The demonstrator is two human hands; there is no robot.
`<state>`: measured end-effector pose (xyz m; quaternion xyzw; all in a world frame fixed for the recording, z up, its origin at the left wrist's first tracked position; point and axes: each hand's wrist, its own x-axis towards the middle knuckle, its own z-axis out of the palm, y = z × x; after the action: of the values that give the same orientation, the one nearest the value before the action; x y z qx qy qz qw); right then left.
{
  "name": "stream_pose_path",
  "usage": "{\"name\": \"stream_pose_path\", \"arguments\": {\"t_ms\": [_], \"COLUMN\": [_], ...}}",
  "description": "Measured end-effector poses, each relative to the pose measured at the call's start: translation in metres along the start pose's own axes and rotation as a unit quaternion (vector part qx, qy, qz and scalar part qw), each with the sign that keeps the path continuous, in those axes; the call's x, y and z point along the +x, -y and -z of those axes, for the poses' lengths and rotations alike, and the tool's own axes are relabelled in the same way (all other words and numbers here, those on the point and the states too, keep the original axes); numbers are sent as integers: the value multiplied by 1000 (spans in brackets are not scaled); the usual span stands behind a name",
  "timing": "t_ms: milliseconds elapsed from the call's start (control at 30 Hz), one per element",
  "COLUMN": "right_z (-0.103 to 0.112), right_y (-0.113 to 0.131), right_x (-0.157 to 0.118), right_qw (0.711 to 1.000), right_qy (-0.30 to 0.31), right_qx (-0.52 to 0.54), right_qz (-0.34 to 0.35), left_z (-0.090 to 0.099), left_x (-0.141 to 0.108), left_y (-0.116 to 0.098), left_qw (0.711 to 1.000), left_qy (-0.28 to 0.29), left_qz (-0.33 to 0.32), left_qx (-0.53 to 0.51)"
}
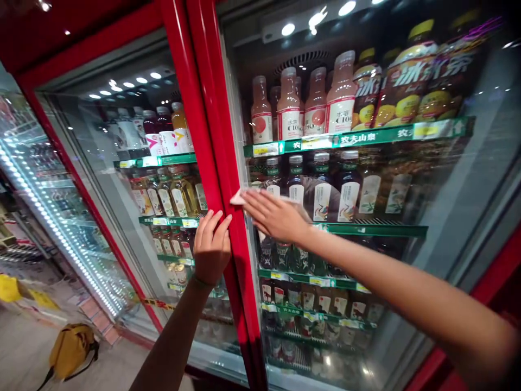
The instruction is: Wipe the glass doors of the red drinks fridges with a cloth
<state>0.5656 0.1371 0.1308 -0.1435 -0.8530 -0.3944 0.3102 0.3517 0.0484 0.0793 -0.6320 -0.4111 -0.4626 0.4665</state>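
My right hand (274,217) lies against the right glass door (391,255) beside its red frame (217,108). Under its outstretched fingers is a pale pinkish-white cloth (237,199), held pressed to the door; the palm hides much of it. To the left, my left hand (212,244) rests on the red frame where the two doors meet. Its fingers are slightly bent and apart, with nothing in them. Behind the glass near my right hand stand dark tea bottles (321,187) with white labels.
Pink drink bottles (288,108) and yellow-capped iced tea bottles (411,81) stand on the upper right shelf. More bottles (179,193) show behind the left door. A lit display case (52,212) is at far left, and a mustard-yellow backpack (71,350) lies on the floor.
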Motion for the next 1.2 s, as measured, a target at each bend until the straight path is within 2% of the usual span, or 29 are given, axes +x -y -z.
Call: {"name": "stream_pose_path", "arguments": {"t_ms": [200, 267, 333, 367, 433, 533, 600, 667, 700, 800, 900, 967, 1033, 1100, 1200], "right_z": [71, 86, 90, 86, 70, 33, 13, 6, 9, 42, 93, 125, 152, 171, 185], "right_y": [-134, -161, -164, -155, -121, -51, -16, -2, -5, -44, -109, -152, -188, -214, -232], "right_x": [132, 161, 167, 161, 130, 57, 7, -31, -44, -59, -65, -80, -109, -146, -198], "right_qw": [996, 993, 991, 991, 994, 999, 999, 998, 997, 997, 993, 979, 960, 936, 903], "right_qy": [-65, -88, -107, -106, -75, -22, -12, 4, 14, 28, -3, -36, -63, -88, -128], "right_qx": [-50, -62, -62, -61, -59, -39, -36, -44, -50, -64, -78, -107, -152, -197, -230], "right_qz": [-20, -45, -58, -58, -43, 0, 18, 46, 55, 25, -94, -168, -225, -278, -338], "left_z": [-6, -9, -10, -10, -10, -12, -14, -18, -20, -28, -39, -48, -58, -69, -82], "left_x": [16, 25, 36, 40, 47, 49, 46, 43, 43, 50, 67, 80, 89, 95, 98], "left_y": [11, 13, 14, 13, 7, -11, -26, -40, -46, -62, -77, -90, -104, -119, -138], "left_qw": [999, 999, 999, 999, 999, 998, 998, 997, 996, 994, 992, 992, 992, 992, 992], "left_qy": [4, 9, 3, -1, -11, -14, -11, -2, 2, 9, 8, 8, 7, 7, 10], "left_qz": [-16, -25, -31, -32, -29, -14, -11, -19, -23, -23, -18, -20, -27, -38, -54], "left_qx": [-28, -36, -39, -39, -41, -53, -65, -78, -85, -103, -121, -127, -127, -122, -117]}}
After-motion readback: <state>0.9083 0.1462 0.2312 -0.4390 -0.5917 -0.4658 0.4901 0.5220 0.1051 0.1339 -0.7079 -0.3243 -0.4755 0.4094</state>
